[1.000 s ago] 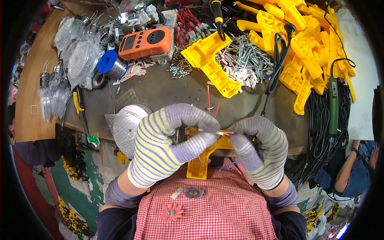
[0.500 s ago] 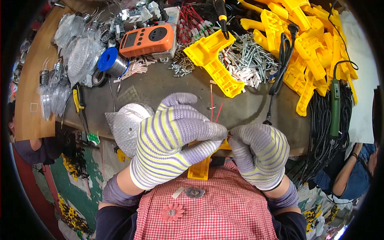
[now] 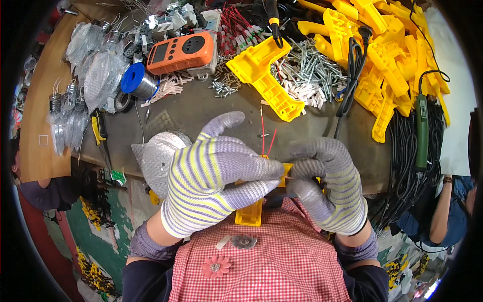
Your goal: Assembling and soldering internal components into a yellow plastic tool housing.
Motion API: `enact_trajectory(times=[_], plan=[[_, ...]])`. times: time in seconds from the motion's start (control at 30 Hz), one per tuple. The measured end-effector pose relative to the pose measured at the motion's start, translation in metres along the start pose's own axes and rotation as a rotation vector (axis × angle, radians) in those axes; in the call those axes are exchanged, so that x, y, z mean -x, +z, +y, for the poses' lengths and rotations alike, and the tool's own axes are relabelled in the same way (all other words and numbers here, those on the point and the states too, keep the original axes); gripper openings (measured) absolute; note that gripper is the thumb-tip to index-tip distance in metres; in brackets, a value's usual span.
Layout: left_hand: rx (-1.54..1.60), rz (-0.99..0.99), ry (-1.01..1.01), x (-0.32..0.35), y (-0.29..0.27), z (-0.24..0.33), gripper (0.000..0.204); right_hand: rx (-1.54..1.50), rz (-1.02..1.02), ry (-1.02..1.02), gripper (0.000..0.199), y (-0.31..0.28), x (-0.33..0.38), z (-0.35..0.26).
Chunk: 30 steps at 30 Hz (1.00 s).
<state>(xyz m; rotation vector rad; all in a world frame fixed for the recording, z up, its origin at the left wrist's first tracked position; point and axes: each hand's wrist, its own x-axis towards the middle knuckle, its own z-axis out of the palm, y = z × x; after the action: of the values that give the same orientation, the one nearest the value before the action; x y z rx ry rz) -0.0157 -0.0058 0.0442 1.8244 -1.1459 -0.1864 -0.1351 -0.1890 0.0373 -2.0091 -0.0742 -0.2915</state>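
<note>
My left hand (image 3: 214, 176), in a striped knit glove, is closed in a pinch, thumb against forefinger. Opposite it, my gloved right hand (image 3: 332, 189) bends its fingers inward, thumb and fingertips closed too. A short thin wire (image 3: 287, 177) shows between the two sets of fingertips. Below them lies a yellow plastic housing (image 3: 248, 214), mostly covered by my left hand, against the checked apron. Two red wires (image 3: 262, 128) rise beyond my fingers. Farther back is another yellow housing half (image 3: 274, 85), its ribbed inside facing up.
An orange meter (image 3: 178, 53), a blue solder spool (image 3: 135, 79) and bubble-wrapped parts (image 3: 161, 161) lie left. Screws (image 3: 317, 65) and yellow housings (image 3: 387, 65) fill the back right. A green-handled tool (image 3: 421, 133) rests over black cables. Other people sit at both sides.
My right hand's fingers have lifted and spread a little, uncovering more of the yellow housing. The thin wire shows more plainly between the hands. My left hand keeps its pinch.
</note>
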Motion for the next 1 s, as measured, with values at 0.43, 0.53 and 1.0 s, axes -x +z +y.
enact_trajectory(times=[0.43,0.53,1.0], plan=[[-0.05,-0.138,0.029,-0.003,0.006,0.004,0.015,-0.262,-0.077,0.074,0.052,-0.007,0.011,0.013],[-0.02,-0.109,0.033,-0.002,0.011,0.005,0.014,-0.22,-0.177,0.069,0.057,-0.013,0.005,0.01],[-0.012,-0.14,-0.058,-0.007,0.005,0.006,0.015,-0.009,-0.101,-0.141,0.058,-0.015,-0.001,0.017]])
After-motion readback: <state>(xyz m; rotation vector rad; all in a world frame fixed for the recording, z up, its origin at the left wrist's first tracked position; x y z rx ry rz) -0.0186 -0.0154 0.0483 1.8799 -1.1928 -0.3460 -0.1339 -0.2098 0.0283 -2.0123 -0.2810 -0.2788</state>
